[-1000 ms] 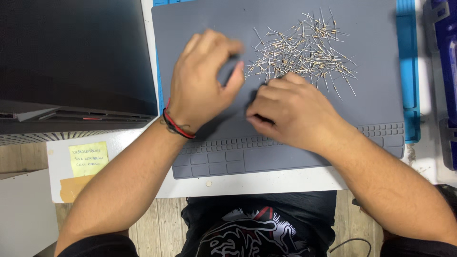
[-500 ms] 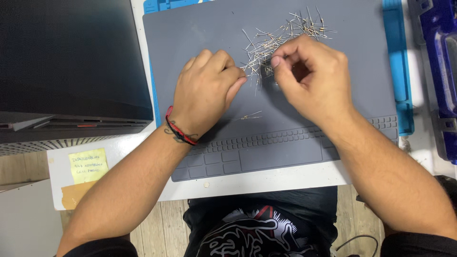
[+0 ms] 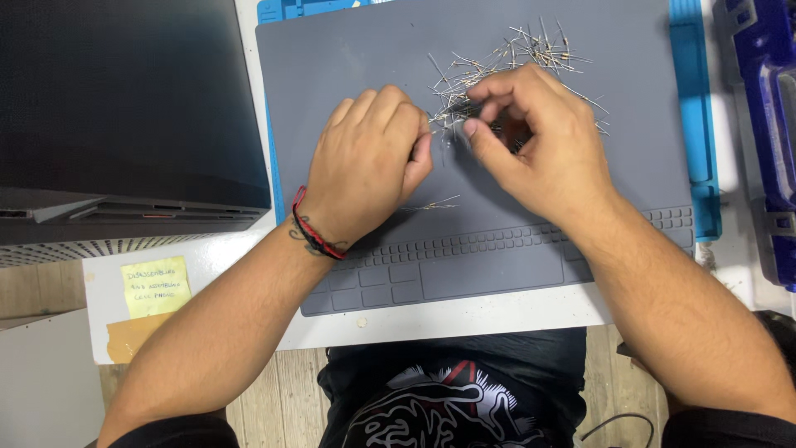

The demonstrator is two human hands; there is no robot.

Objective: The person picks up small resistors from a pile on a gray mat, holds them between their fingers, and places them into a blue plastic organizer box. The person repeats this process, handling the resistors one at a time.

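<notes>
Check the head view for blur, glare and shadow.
Head view: sharp, both hands crisp; even overhead light, no glare on the grey mat; soft shadow beneath the right hand; the dark laptop is nearly featureless.

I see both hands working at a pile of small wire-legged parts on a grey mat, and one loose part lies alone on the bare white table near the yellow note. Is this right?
Not quite. In the head view the single loose part lies on the grey mat, just below the left hand, not on the white table by the yellow note. The rest holds: the left hand and the right hand work at the pile of wire-legged parts on that mat.
</notes>
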